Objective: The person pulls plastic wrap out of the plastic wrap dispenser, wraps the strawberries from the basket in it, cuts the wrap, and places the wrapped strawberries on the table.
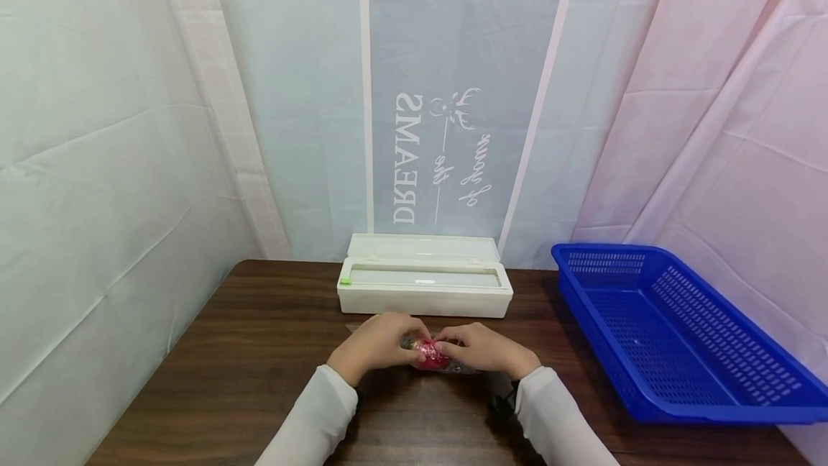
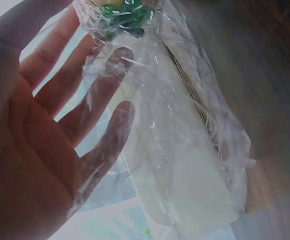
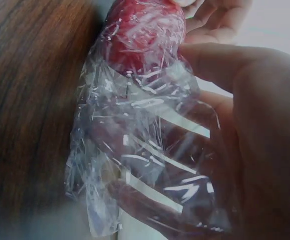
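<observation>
Between the two hands lies a red round thing (image 1: 430,355) in crinkled clear plastic film (image 3: 145,115); its kind I cannot tell. My left hand (image 1: 383,344) grips its left end, thumb in front and fingers behind. In the left wrist view, the left hand (image 2: 50,115) has several fingers behind loose film (image 2: 154,110), and a green part (image 2: 127,17) shows through the wrap. My right hand (image 1: 481,348) pinches the wrap at the right end. Loose film spreads over the right hand's fingers (image 3: 154,205) in the right wrist view.
Just behind the hands stands a long white box (image 1: 423,300), its clear lid (image 1: 423,246) raised and a small green piece (image 1: 346,281) at its left corner. A blue perforated basket (image 1: 673,351) is at the right of the dark wooden table (image 1: 259,351). Curtains (image 1: 310,92) hang behind.
</observation>
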Motion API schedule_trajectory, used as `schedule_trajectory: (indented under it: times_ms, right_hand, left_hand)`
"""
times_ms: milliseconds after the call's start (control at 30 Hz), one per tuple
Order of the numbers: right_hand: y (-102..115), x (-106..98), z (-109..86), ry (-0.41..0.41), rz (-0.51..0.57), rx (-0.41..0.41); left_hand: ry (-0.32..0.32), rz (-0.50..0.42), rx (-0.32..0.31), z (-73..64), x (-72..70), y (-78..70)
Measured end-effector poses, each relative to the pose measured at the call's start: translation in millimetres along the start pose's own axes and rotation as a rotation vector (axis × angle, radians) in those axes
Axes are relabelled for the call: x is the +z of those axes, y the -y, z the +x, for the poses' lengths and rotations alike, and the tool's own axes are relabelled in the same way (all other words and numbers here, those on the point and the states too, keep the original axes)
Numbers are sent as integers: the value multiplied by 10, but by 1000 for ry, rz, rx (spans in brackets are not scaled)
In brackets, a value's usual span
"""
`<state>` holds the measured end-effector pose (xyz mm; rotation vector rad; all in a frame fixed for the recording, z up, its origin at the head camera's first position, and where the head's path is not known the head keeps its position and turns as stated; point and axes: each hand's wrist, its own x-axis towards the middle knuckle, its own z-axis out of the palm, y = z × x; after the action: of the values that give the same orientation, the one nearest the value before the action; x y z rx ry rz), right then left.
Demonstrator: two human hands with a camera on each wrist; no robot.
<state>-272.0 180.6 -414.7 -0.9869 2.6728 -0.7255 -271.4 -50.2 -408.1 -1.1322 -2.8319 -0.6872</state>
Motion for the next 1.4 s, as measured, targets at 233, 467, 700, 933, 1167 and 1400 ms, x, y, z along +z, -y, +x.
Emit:
schedule_trajectory:
  times_ms: [233, 467, 700, 933, 1167, 1400]
  right_hand:
    - [-38, -11, 12, -42, 15, -11]
    - [-46, -37, -9, -38, 10, -8]
    - [-22, -56, 11, -126, -31, -75]
    - [43, 64, 75, -110, -48, -98]
    - [51, 121, 84, -121, -45, -98]
    - [17, 119, 85, -97, -35, -94]
  left_hand:
    - [-12, 38, -38, 10, 46, -3]
    - [23, 134, -36, 20, 92, -20]
    - [12, 163, -59, 17, 142, -39]
    - [-50, 95, -115, 20, 173, -49]
    - [-58, 91, -141, 0, 144, -21]
    - [39, 46, -144, -30, 97, 4]
